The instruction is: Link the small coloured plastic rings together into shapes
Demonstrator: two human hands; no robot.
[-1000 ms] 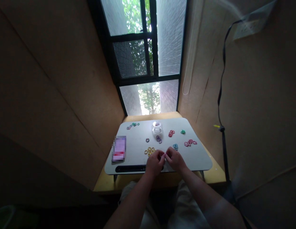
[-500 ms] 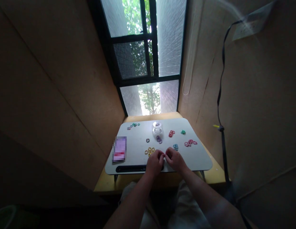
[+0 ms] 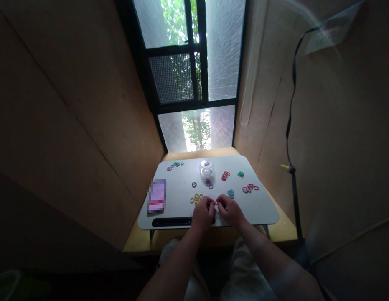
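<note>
Low in the frame's middle, the left hand (image 3: 203, 213) and right hand (image 3: 231, 210) pinched a tiny pink thing (image 3: 216, 203) tight, seemingly fiddling with it, likely needing gentle care next.

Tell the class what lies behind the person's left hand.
Yellow rings show just past the left hand, and a black slot shows on both sides of it. The slot's middle is covered; whether more rings are hidden cannot be seen.
</note>
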